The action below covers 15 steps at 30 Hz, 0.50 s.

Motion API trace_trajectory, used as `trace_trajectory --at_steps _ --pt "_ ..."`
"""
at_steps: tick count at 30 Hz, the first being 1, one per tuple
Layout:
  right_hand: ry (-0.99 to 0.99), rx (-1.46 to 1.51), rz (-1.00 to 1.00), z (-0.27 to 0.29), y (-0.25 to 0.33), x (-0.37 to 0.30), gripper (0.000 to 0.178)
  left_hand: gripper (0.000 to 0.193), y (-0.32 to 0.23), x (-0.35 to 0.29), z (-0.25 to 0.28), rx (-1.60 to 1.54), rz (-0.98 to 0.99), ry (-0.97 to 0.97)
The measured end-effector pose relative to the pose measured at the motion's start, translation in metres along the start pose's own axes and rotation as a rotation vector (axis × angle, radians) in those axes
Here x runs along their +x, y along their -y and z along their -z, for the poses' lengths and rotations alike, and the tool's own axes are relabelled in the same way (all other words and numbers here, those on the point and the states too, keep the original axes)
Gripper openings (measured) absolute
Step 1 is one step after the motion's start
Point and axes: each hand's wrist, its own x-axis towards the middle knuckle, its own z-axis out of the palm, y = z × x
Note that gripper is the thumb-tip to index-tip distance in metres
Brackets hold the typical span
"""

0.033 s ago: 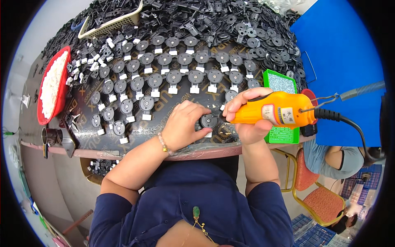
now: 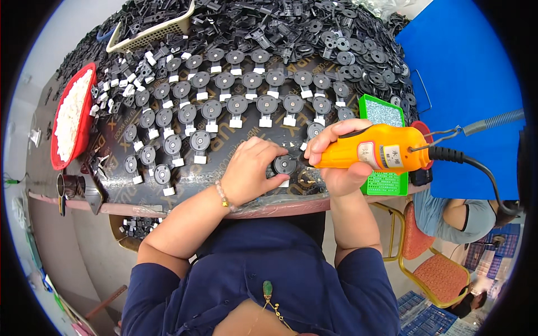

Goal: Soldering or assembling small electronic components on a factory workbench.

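Note:
My left hand [image 2: 251, 171] rests on the table with thumb and fingers closed around the edge of a round black plastic part [image 2: 286, 164], which has a white tab toward me. In my right hand [image 2: 347, 178] I grip an orange electric screwdriver [image 2: 402, 139], held sideways with its dark nose pointing left at the right edge of that part. Whether the bit touches the part cannot be seen. Beyond my hands, several like round parts [image 2: 236, 105] with white tabs lie in curved rows.
A green tray [image 2: 367, 105] of small metal pieces sits right, partly behind the screwdriver. A red basin [image 2: 90, 106] of white pieces stands left. Loose black parts [image 2: 269, 33] and a beige basket [image 2: 151, 40] fill the back. A cable [image 2: 486, 173] and spring [image 2: 493, 122] trail right. Another person [image 2: 471, 221] sits there.

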Motion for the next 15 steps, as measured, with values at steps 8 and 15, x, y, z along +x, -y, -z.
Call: trace_trajectory --at_steps 8,15 --pt "-0.015 -0.048 -0.004 0.0014 -0.0006 -0.0016 0.078 0.043 -0.0007 0.0004 0.0002 0.008 -0.007 -0.012" --pt "0.011 -0.023 0.010 -0.0007 -0.0021 -0.0020 0.078 0.043 -0.0018 0.0006 0.0007 0.007 -0.007 -0.017"
